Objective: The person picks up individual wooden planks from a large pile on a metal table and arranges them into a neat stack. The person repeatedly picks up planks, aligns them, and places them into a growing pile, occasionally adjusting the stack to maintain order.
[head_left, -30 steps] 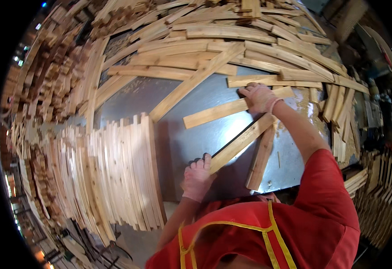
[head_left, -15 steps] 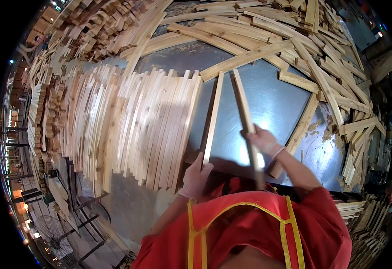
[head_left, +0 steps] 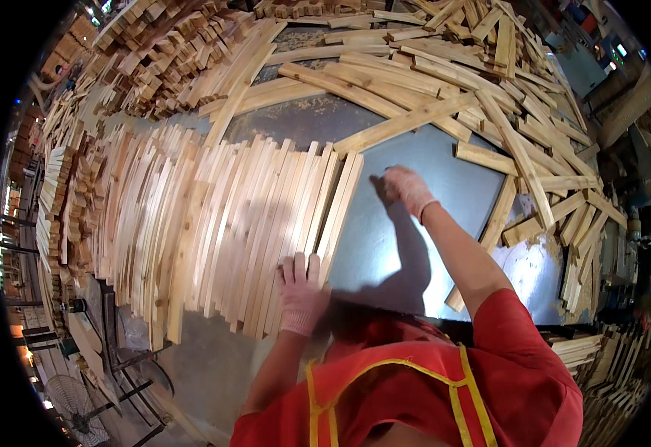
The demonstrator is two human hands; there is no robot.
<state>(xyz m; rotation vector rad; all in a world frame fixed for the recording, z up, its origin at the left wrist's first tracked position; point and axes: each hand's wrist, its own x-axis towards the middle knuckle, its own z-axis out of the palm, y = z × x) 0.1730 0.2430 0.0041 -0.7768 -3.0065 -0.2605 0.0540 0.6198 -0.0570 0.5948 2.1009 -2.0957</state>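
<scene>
A long row of pale wooden strips [head_left: 243, 231] lies side by side on the metal table. My left hand [head_left: 302, 292], in a light glove, rests with fingers spread on the near ends of the row's right side. Two strips [head_left: 341, 212] lie slanted at its right edge, a dark narrow gap between them and the others. Over the bare metal to the right, my gloved right hand [head_left: 410, 191] has its fingers bunched and curled, nothing visible in them. Its shadow falls on the tabletop [head_left: 437, 231] below.
A loose pile of boards [head_left: 541, 134] covers the far and right side, with one long board [head_left: 415, 121] slanting across the metal. Stacked wood blocks [head_left: 162, 52] stand at the far left. A wire fan [head_left: 72, 402] is at the lower left.
The two strips I held have been let go and now lie against the row's right edge. My left hand moved left onto the row; my right hand moved farther out over the table.
</scene>
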